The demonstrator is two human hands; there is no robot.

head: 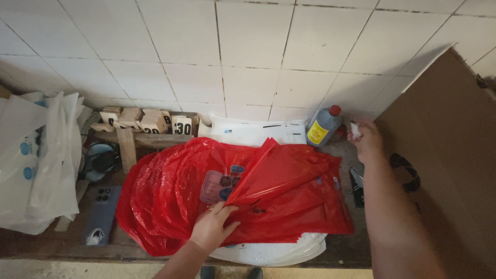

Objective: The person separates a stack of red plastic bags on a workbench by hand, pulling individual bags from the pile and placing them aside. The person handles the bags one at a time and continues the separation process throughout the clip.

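Our left hand (213,227) on the red bags (232,191), fingers pinching a lifted corner, our right hand (367,142) closed around a small white thing (355,129), bottle (323,126) just beside its fingertips.

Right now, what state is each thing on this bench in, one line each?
Red plastic bags: stacked flat, top one lifted and folded back.
Left hand: pinching the lifted bag's edge.
Right hand: closed on a small white object.
Bottle: upright, red cap on.
Phone: lying face down.
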